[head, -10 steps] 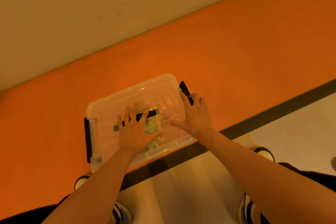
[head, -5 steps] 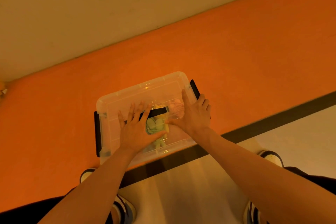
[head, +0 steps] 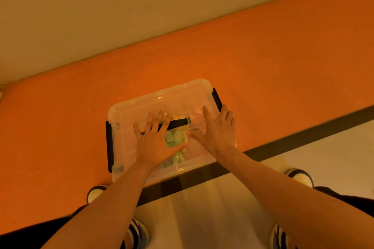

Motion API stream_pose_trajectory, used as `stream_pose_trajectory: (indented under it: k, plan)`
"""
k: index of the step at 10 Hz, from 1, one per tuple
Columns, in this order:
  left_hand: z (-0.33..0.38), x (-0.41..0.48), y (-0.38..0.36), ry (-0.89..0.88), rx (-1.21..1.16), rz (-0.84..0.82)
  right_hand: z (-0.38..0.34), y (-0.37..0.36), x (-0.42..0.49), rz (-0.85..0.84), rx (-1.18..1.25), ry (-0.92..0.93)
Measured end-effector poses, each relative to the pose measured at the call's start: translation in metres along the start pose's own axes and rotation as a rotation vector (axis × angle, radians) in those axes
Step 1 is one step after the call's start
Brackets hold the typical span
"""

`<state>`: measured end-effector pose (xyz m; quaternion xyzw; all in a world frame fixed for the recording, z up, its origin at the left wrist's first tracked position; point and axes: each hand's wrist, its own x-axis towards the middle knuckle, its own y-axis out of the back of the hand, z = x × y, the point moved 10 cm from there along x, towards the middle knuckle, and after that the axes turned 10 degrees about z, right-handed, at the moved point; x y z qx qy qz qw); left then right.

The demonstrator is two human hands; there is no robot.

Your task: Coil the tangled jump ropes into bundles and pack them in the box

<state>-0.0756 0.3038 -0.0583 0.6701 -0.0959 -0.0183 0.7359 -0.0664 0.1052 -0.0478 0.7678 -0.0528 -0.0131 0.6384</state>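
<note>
Flattened further onto lid (head: pixel 162 97) since a second ago: right hand (head: pixel 216 133), fingers straight and spread, beside left hand (head: pixel 155 143), likewise splayed flat; jump ropes (head: pixel 175 137) coiled inside clear box (head: pixel 172 172) beneath; press evenly at both ends, then snap black latches (head: pixel 217 99).

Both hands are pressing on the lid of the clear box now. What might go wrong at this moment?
1. The left hand and the right hand both press flat near the middle of the lid, so its corners may stay unseated.
2. Whether the black latches are clipped cannot be told; if not, the lid could pop off when lifted.
3. The green rope bundle, seen through the lid, may be pushing it up.
</note>
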Motion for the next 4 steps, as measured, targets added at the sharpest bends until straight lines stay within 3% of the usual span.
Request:
stream_pose_trajectory:
  k: [2,4]
  plan:
    - [-0.007,-0.001,0.004,0.035,-0.059,-0.092,-0.007,0.003,-0.002,-0.059,-0.036,0.051]
    - [-0.022,0.01,0.034,0.0,-0.077,-0.074,-0.043,0.017,0.015,-0.098,-0.039,0.185]
